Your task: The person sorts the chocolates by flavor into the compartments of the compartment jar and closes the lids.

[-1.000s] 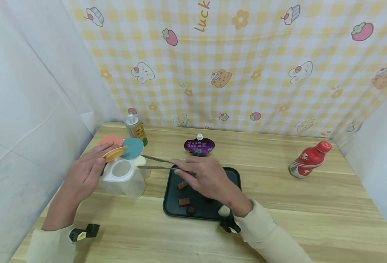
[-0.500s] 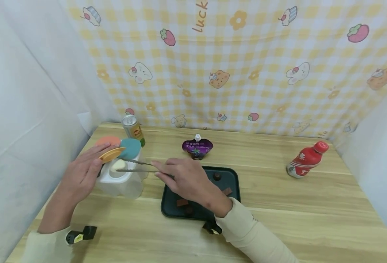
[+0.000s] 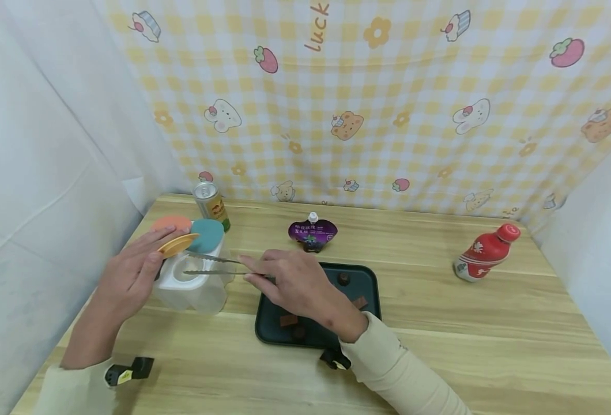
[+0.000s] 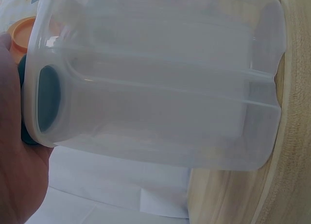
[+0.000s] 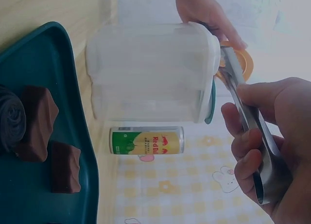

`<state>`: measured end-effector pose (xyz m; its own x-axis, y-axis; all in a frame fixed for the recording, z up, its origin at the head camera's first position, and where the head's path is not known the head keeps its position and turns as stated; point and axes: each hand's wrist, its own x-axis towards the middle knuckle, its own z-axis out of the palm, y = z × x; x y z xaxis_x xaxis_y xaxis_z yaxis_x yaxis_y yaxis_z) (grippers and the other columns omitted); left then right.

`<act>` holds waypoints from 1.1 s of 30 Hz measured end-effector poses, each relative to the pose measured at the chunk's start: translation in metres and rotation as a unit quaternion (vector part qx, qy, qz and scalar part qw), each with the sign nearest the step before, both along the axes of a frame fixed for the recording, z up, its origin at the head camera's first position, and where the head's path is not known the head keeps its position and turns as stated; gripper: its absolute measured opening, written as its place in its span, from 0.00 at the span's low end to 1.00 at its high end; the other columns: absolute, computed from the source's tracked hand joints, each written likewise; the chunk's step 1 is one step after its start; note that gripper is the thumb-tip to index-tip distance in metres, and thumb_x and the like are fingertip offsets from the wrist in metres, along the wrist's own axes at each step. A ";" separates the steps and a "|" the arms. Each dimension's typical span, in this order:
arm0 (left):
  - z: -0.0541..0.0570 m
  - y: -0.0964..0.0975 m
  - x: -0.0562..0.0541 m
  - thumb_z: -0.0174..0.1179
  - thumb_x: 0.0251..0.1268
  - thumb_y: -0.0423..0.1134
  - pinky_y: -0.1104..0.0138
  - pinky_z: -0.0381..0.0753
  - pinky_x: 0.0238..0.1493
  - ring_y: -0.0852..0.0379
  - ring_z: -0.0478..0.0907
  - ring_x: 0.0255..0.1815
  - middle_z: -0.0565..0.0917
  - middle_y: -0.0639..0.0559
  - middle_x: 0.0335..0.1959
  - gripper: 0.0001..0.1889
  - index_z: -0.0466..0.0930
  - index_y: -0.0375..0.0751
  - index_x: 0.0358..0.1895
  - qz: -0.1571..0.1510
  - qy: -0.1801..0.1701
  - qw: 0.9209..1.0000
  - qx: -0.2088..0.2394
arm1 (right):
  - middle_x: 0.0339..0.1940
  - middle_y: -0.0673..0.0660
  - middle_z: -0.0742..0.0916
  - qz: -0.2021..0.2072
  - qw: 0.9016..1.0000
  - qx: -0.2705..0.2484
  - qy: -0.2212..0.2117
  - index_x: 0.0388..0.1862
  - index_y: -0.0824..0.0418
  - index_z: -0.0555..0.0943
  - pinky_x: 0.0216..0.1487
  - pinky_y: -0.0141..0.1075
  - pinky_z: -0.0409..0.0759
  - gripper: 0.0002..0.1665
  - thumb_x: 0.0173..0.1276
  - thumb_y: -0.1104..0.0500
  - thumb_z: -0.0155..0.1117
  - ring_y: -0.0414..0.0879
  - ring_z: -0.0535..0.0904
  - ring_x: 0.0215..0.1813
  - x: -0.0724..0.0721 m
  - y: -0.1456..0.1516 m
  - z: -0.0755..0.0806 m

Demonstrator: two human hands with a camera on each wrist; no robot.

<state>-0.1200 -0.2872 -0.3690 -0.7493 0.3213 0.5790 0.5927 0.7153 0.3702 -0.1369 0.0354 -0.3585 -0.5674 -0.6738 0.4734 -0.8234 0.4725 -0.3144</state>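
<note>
My left hand (image 3: 129,276) holds the yellow-orange flip lid (image 3: 178,245) tilted up on a translucent, multi-lidded storage container (image 3: 207,297). My right hand (image 3: 297,282) grips metal tongs (image 5: 236,71). Their parted tips stand over the container's round opening, with nothing visible between them. Beside the opening, the teal lid (image 3: 208,236) and coral lid (image 3: 166,222) lie down. Below my right forearm is a dark green tray (image 3: 266,311) with chocolate pieces (image 3: 288,320), partly hidden by the hand. In the left wrist view, the container's wall (image 4: 160,83) fills much of the frame.
A Red Bull can (image 5: 148,140) stands behind the container. The purple spouted pouch (image 3: 313,233) lies behind the tray, and a red bottle (image 3: 487,251) stands at the right of the wooden table (image 3: 440,340). A checkered cloth (image 3: 305,115) hangs at the back.
My right hand has moved the tongs left, over the opening. The whitish piece between the tips has been let go and is out of sight. My left hand keeps the lid raised.
</note>
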 end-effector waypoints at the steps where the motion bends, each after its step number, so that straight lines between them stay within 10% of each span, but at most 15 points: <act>1: 0.000 0.000 0.000 0.43 0.82 0.33 0.73 0.54 0.75 0.66 0.62 0.75 0.79 0.38 0.67 0.21 0.77 0.34 0.69 -0.001 -0.001 1.000 0.001 | 0.39 0.48 0.89 0.000 1.000 0.000 -0.002 0.68 0.52 0.83 0.23 0.26 0.65 0.22 0.77 0.52 0.65 0.34 0.76 0.27 0.000 0.000 0.000; 19: 0.000 0.000 -0.002 0.43 0.83 0.33 0.74 0.54 0.74 0.63 0.64 0.75 0.79 0.38 0.66 0.21 0.78 0.34 0.69 0.002 0.004 1.000 0.000 | 0.41 0.47 0.90 0.003 1.000 0.001 -0.005 0.68 0.50 0.82 0.26 0.26 0.71 0.23 0.77 0.51 0.65 0.37 0.82 0.33 -0.001 0.007 0.004; 33: 0.000 0.001 0.000 0.44 0.83 0.33 0.73 0.55 0.74 0.64 0.64 0.75 0.79 0.37 0.66 0.20 0.78 0.32 0.68 0.006 0.003 1.000 -0.002 | 0.31 0.44 0.84 -0.015 1.000 -0.026 -0.007 0.66 0.49 0.84 0.21 0.28 0.64 0.23 0.75 0.51 0.68 0.33 0.65 0.23 0.006 0.061 0.004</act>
